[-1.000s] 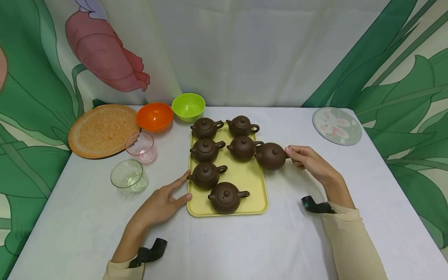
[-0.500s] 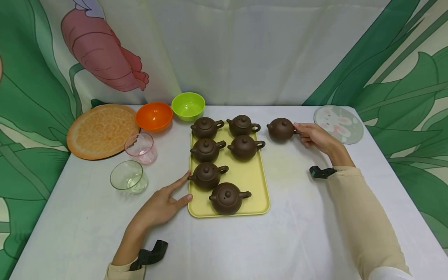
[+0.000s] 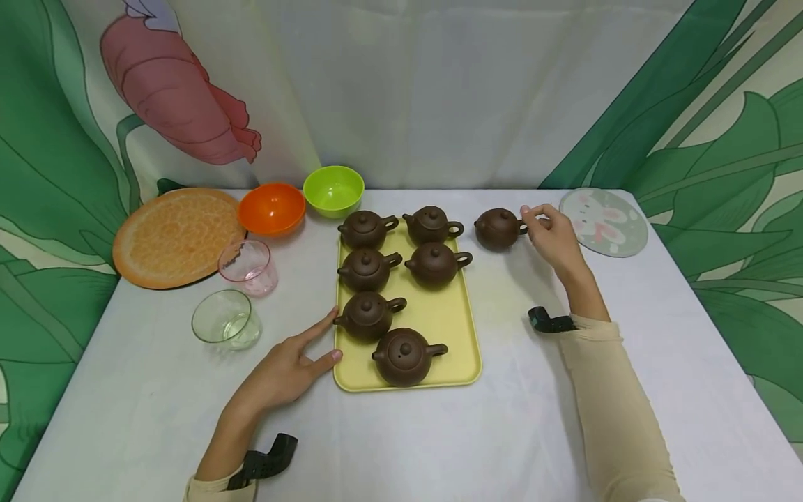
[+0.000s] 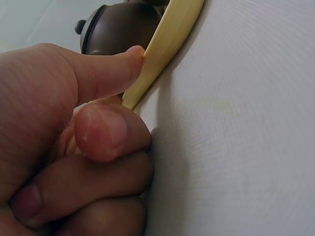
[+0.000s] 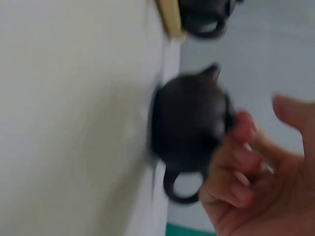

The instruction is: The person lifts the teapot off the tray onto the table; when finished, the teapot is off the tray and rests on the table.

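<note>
A dark brown teapot (image 3: 498, 230) stands on the white cloth to the right of the yellow tray (image 3: 433, 314). Beside its handle is my right hand (image 3: 553, 237). In the right wrist view, the blurred teapot (image 5: 189, 120) shows its handle loop free, and the thumb stands apart from the bent fingers of the hand (image 5: 261, 182). Several similar teapots (image 3: 404, 357) sit on the tray in two columns, handles to the right. My left hand (image 3: 285, 366) touches the tray's left edge with straight index finger and thumb. Its other fingers are curled below the thumb (image 4: 113, 73) in the left wrist view.
A pink glass (image 3: 249, 267) and a greenish glass (image 3: 227, 319) stand left of the tray. Behind them are an orange bowl (image 3: 272, 209), a green bowl (image 3: 333, 191) and a round bread-patterned mat (image 3: 178, 237). A rabbit-patterned round mat (image 3: 603, 222) lies at the back right.
My right hand has moved the teapot from the tray's right edge to the cloth at the back right and let go of its handle. The left hand has stayed at the tray.
</note>
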Motion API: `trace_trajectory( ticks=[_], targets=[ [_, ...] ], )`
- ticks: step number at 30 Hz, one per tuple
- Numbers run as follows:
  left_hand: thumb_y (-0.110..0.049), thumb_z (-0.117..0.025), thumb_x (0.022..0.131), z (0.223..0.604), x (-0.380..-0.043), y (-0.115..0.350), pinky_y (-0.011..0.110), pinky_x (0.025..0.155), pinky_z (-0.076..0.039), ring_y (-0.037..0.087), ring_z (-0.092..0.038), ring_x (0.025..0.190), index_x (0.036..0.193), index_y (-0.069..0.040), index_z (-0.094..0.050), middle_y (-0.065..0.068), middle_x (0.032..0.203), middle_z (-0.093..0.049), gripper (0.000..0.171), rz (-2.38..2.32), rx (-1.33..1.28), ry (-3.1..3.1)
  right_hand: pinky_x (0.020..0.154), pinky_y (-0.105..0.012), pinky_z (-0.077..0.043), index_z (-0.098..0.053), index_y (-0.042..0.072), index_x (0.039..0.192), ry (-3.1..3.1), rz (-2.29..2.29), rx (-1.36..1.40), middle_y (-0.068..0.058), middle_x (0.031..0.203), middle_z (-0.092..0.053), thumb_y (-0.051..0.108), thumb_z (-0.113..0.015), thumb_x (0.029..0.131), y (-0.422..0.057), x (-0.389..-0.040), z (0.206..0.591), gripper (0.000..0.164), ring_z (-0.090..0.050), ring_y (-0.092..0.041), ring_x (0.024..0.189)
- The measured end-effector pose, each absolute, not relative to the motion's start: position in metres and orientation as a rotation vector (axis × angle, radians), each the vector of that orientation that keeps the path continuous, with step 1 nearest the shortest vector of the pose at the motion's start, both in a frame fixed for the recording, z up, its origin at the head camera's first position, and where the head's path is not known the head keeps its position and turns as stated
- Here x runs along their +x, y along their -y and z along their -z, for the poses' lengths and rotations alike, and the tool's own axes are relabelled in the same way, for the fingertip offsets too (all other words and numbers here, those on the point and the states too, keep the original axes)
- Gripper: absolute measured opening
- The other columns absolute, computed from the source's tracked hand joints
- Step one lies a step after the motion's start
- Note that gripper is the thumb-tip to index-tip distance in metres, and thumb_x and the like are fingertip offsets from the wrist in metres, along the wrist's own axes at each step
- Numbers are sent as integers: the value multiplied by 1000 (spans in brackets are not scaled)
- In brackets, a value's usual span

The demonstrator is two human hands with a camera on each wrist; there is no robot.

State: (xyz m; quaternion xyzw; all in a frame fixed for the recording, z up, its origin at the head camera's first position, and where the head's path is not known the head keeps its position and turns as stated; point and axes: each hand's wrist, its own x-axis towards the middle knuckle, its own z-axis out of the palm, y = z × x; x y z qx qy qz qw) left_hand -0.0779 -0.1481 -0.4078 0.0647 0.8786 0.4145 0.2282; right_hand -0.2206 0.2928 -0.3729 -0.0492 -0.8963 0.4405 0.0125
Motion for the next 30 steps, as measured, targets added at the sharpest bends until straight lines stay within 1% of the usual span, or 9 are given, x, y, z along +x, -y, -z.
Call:
trace_trajectory(
  ticks=[4, 7, 10, 12, 15, 18, 22, 26, 30],
  targets=[
    [-54, -59, 85, 409, -77, 146, 31, 47, -32, 10, -28, 39, 140, -54, -25, -8, 43, -31, 64, -1157, 195, -2412, 53, -31, -33, -60, 4, 103, 2897, -1417, 226, -12, 64, -51, 42, -52, 94, -263, -206, 371, 39, -43, -17, 58],
    [-54, -59, 85, 409, -77, 145, 31, 48, -32, 10, -28, 39, 140, -54, -25, -8, 43, -31, 64, -1150, 203, -2424, 56, -30, -35, -63, 5, 97, 2961, -1373, 501, -8, 63, -50, 34, -53, 96, -242, -200, 376, 30, -44, -17, 59],
    [-53, -59, 86, 409, -77, 145, 30, 47, -32, 9, -27, 39, 140, -54, -25, -8, 43, -31, 64, -1141, 200, -2435, 60, -30, -36, -62, 5, 87, 2959, -1313, 629, -3, 66, -48, 31, -52, 96, -226, -199, 384, 29, -45, -17, 64],
    [-53, -59, 86, 408, -76, 145, 30, 47, -32, 9, -27, 39, 140, -53, -25, -8, 42, -31, 64, -1137, 192, -2440, 63, -29, -34, -57, 4, 80, 2948, -1327, 639, -2, 67, -44, 30, -51, 97, -220, -199, 389, 32, -43, -17, 66],
    [-53, -59, 86, 407, -75, 146, 31, 48, -33, 9, -28, 39, 140, -53, -25, -8, 43, -32, 64, -1134, 187, -2445, 63, -30, -31, -50, 2, 76, 2958, -1469, 608, -4, 68, -40, 29, -49, 98, -218, -199, 393, 34, -40, -18, 67],
    [-53, -59, 85, 407, -75, 147, 32, 50, -33, 9, -28, 40, 140, -53, -25, -8, 43, -32, 65, -1132, 186, -2451, 61, -29, -29, -46, -1, 76, 3003, -1585, 570, -4, 67, -36, 28, -47, 99, -223, -199, 393, 37, -36, -18, 64],
    [-53, -59, 85, 407, -74, 147, 32, 51, -33, 9, -28, 41, 140, -53, -26, -8, 42, -32, 64, -1130, 186, -2453, 54, -29, -27, -40, -6, 78, 3020, -1752, 475, -3, 61, -31, 29, -46, 99, -238, -199, 388, 42, -29, -16, 54],
    [-53, -60, 85, 407, -74, 147, 31, 49, -33, 9, -27, 39, 140, -53, -26, -8, 42, -31, 64, -1144, 184, -2444, 50, -28, -24, -35, -4, 77, 2961, -1923, 377, -1, 58, -26, 34, -47, 98, -260, -199, 382, 45, -23, -14, 50],
    [-53, -60, 85, 407, -75, 147, 31, 48, -33, 9, -28, 39, 140, -53, -26, -8, 42, -31, 64, -1153, 185, -2441, 51, -30, -24, -35, -2, 76, 2911, -1950, 316, -2, 58, -25, 37, -48, 97, -287, -196, 373, 46, -22, -15, 52]
  ],
)
